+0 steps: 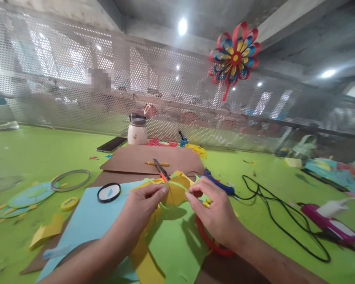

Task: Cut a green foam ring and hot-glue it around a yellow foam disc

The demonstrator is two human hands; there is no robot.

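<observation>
A thin light-green paper strip stretches between my two hands, bowed slightly upward. My left hand pinches its left end between thumb and index finger. At the right end, my right hand closes its thumb and fingertips on the strip. Yellow paper pieces lie just behind and below it, partly hidden by my hands. Under my hands is a green paper sheet. A utility knife rests beyond my fingertips, beside a pencil. Partly covered by my right hand is a red ring.
Blue paper with a black-rimmed disc lies left, near a grey ring. A blue-handled tool trails black cable near a magenta power strip. Behind stand a phone, bottle and mesh screen.
</observation>
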